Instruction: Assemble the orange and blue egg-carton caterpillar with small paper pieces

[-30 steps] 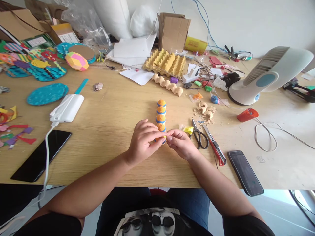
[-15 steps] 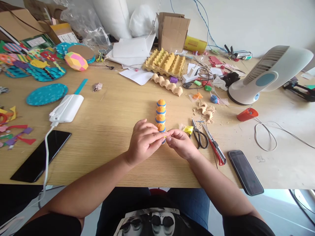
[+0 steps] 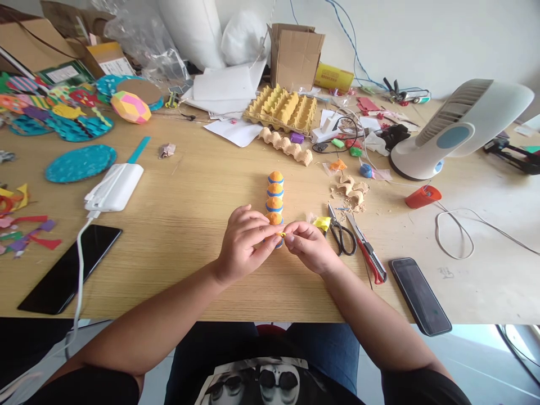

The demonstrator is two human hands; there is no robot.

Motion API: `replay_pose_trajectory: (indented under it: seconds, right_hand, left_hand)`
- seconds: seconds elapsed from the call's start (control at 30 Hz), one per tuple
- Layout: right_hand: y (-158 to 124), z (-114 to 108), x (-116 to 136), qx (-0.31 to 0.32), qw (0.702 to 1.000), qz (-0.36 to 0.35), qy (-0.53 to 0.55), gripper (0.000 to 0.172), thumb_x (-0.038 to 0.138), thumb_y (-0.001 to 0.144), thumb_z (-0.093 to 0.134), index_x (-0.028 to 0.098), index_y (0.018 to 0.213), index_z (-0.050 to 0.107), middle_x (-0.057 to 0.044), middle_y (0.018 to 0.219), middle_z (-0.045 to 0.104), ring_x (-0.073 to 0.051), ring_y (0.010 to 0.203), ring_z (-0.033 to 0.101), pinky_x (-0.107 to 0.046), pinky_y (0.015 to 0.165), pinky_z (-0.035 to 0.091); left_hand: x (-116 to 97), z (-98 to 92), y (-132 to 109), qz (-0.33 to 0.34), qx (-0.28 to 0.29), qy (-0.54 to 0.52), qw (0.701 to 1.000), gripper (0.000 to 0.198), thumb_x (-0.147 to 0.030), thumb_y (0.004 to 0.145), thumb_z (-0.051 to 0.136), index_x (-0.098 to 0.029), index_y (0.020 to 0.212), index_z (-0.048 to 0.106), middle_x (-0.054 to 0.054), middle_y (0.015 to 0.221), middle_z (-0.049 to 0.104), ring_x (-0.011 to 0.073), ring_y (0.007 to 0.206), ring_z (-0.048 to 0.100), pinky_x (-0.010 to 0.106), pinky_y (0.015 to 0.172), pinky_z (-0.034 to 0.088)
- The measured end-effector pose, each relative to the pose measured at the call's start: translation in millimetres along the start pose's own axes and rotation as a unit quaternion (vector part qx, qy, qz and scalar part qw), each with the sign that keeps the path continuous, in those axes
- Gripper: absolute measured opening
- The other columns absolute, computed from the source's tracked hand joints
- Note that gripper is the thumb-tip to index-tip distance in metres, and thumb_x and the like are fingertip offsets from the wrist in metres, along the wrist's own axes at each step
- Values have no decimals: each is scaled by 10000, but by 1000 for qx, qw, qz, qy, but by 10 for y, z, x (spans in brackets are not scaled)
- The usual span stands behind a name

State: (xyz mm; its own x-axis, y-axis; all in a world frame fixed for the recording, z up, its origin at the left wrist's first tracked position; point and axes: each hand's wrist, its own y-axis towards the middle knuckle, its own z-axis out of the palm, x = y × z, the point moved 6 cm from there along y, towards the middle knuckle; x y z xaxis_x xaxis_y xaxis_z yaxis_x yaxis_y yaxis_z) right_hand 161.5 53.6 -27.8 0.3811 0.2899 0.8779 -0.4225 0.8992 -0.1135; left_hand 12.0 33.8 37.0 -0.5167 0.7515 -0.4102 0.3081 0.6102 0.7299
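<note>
A row of egg-carton cups (image 3: 275, 190), orange on top with blue bands, stands upright on the table in front of me. Its near end is partly covered by my fingers. Between my fingertips, over that near end, is a small bit of yellow modelling clay (image 3: 282, 234). My left hand (image 3: 248, 239) pinches it from the left with thumb and forefinger, the other fingers lying stretched above. From the right, my right hand (image 3: 310, 243) holds it between thumb and forefinger. A yellow clay lump in plastic (image 3: 322, 223) lies just beyond my right hand.
Black-handled scissors (image 3: 341, 233), a red utility knife (image 3: 369, 256) and a phone (image 3: 419, 295) lie to the right. A white fan (image 3: 447, 135) stands behind them. At left are a power bank (image 3: 116, 188) and a black tablet-like device (image 3: 70, 273). Egg trays (image 3: 282, 109) sit at the back.
The fingertips have parted slightly and more of the yellow clay shows between them. Both hands otherwise stay in place over the row's near end.
</note>
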Motion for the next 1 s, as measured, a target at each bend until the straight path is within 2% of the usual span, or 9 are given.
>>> replay_pose_trajectory:
  seconds: [0.17, 0.43, 0.8, 1.0]
  right_hand:
    - [-7, 9, 8, 1, 1000, 3, 2, 265, 391, 738, 849, 186, 806, 694, 53, 602, 519, -62, 525, 351, -226, 494, 220]
    - [3, -5, -12, -4, 1000, 9, -9, 299, 419, 722, 851, 184, 807, 689, 42, 628, 559, -62, 521, 342, -226, 483, 219]
    - [9, 15, 23, 14, 999, -27, -27, 238, 368, 749, 855, 190, 838, 726, 13, 709, 634, -71, 567, 419, -220, 510, 271]
    - [4, -13, 29, -6, 998, -41, -40, 227, 373, 758, 847, 198, 839, 727, 15, 723, 645, -75, 577, 441, -229, 528, 308]
  left_hand:
    - [0, -18, 5, 5, -12, 8, 1000, 134, -196, 897, 694, -276, 993, 744, -30, 837, 750, 163, 889, 670, 436, 1091, 410]
    - [-15, -19, 12, 4, -17, 17, 1000, 117, -203, 884, 717, -280, 968, 743, -44, 827, 750, 152, 876, 676, 433, 1098, 408]
    - [-9, -24, 9, -5, -21, 37, 999, 93, -210, 893, 695, -286, 917, 743, -45, 791, 749, 153, 855, 684, 443, 1096, 409]
    - [-23, -26, 12, 7, -26, 42, 999, 105, -185, 878, 709, -276, 922, 738, -42, 798, 750, 158, 854, 682, 448, 1083, 414]
